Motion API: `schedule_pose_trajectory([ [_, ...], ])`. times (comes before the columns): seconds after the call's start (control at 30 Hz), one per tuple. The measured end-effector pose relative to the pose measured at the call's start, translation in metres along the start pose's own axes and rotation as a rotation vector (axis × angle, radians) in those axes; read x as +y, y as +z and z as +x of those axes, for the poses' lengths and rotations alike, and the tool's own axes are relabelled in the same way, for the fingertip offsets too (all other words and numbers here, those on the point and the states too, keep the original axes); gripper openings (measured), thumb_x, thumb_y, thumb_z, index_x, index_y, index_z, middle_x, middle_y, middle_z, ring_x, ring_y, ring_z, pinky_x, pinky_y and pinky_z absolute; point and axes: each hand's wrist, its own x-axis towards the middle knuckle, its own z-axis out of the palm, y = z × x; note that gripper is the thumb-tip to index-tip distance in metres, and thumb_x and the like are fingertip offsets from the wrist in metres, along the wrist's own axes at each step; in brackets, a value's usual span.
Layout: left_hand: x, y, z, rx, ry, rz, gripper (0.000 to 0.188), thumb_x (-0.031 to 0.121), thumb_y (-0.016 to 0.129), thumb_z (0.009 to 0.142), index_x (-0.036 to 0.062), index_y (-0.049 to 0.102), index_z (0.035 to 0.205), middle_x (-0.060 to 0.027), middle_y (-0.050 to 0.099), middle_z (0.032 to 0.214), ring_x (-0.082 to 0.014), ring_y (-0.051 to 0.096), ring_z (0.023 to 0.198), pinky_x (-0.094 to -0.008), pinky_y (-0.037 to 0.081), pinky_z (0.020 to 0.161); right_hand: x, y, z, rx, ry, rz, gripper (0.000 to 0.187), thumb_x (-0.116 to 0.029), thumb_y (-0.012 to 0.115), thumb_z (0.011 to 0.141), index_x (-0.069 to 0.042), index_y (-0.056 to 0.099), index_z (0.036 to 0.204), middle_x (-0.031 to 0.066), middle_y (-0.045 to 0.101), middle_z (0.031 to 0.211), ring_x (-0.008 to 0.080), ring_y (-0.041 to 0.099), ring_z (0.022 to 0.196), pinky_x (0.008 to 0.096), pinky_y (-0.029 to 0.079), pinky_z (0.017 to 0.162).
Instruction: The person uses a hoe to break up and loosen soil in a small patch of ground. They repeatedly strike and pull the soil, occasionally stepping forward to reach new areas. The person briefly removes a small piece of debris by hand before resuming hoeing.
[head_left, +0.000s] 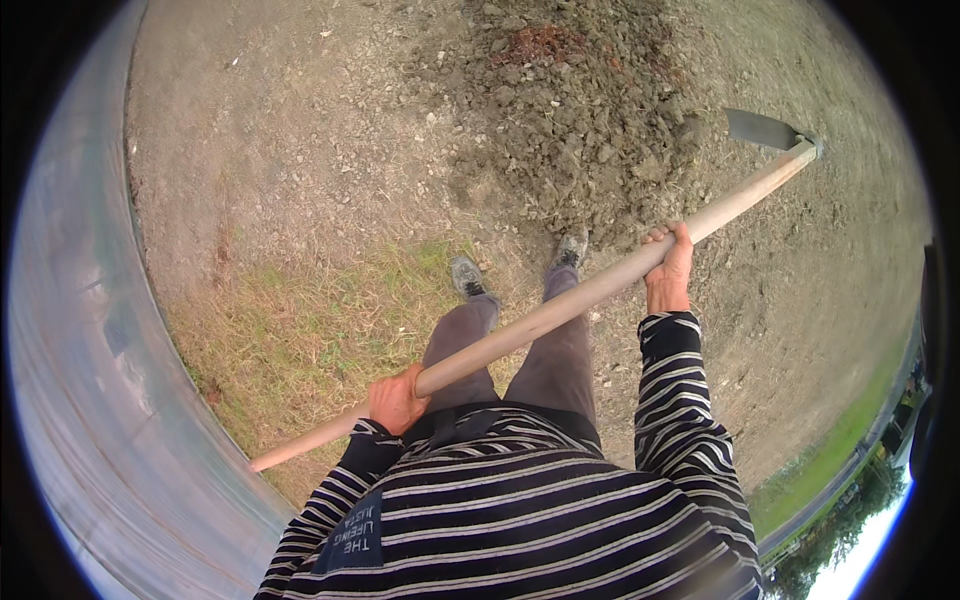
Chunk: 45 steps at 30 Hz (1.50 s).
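Observation:
A hoe (pixel 540 318) with a long wooden handle slants across my body, its butt end low on the left and its metal blade (pixel 762 129) raised at the upper right. My left hand (pixel 398 400) is closed round the handle near my waist. Farther up, toward the blade, my right hand (pixel 672 262) grips the handle with its fingers wrapped over it. The blade hangs to the right of a patch of loosened, clumpy soil (pixel 600 140) and appears apart from it.
Reddish-brown matter (pixel 540 45) lies on the soil at the far end. My shoes (pixel 467 275) stand at the near edge of the dug patch, beside dry grass (pixel 310 320). Plastic sheeting (pixel 90 330) rises along the left. Green grass (pixel 840 450) and trees show at the lower right.

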Motion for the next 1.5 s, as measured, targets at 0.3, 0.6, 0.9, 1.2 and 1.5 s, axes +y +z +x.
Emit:
schedule_pose_trajectory([
  [0.3, -0.048, 0.008, -0.144, -0.445, -0.515, 0.026, 0.031, 0.041, 0.055, 0.076, 0.0169, 0.051, 0.095, -0.0160, 0.059, 0.063, -0.0341, 0.061, 0.062, -0.0464, 0.045, 0.052, 0.152, -0.016, -0.050, 0.173, 0.466, -0.154, 0.017, -0.009, 0.059, 0.072, -0.007, 0.044, 0.080, 0.0033, 0.043, 0.062, 0.0140, 0.045, 0.051, 0.0294, 0.042, 0.048],
  [0.6, -0.053, 0.000, -0.132, -0.344, -0.443, 0.059, 0.026, 0.031, 0.063, 0.069, 0.0154, 0.053, 0.088, -0.0135, 0.061, 0.067, -0.0355, 0.060, 0.065, -0.0445, 0.046, 0.056, 0.103, 0.017, -0.085, 0.072, 0.390, -0.187, 0.012, -0.012, 0.054, 0.076, -0.008, 0.043, 0.074, 0.0012, 0.044, 0.062, 0.0119, 0.043, 0.053, 0.0287, 0.041, 0.050],
  [0.9, -0.086, 0.021, -0.230, -0.563, -0.648, 0.119, 0.027, 0.039, 0.050, 0.078, 0.0185, 0.050, 0.095, -0.0155, 0.061, 0.068, -0.0364, 0.060, 0.068, -0.0473, 0.045, 0.056, 0.190, -0.004, -0.127, 0.226, 0.674, -0.315, 0.013, -0.011, 0.059, 0.073, -0.005, 0.047, 0.077, 0.0057, 0.047, 0.062, 0.0185, 0.047, 0.050, 0.0334, 0.041, 0.047],
  [1.2, -0.057, 0.004, -0.160, -0.519, -0.577, -0.003, 0.029, 0.037, 0.061, 0.071, 0.0170, 0.052, 0.088, -0.0135, 0.062, 0.071, -0.0342, 0.061, 0.071, -0.0449, 0.046, 0.058, 0.126, 0.000, -0.102, 0.256, 0.534, -0.249, 0.015, -0.008, 0.060, 0.071, -0.004, 0.048, 0.078, 0.0065, 0.048, 0.062, 0.0182, 0.049, 0.050, 0.0334, 0.043, 0.046],
  [1.5, 0.014, 0.011, -0.024, -0.174, -0.220, 0.063, 0.017, 0.022, 0.060, 0.069, 0.0133, 0.052, 0.082, -0.0124, 0.059, 0.063, -0.0338, 0.059, 0.061, -0.0434, 0.045, 0.056, 0.046, -0.019, 0.011, 0.295, 0.238, -0.340, 0.013, -0.012, 0.056, 0.075, -0.007, 0.045, 0.077, 0.0032, 0.045, 0.061, 0.0151, 0.046, 0.050, 0.0308, 0.042, 0.046],
])
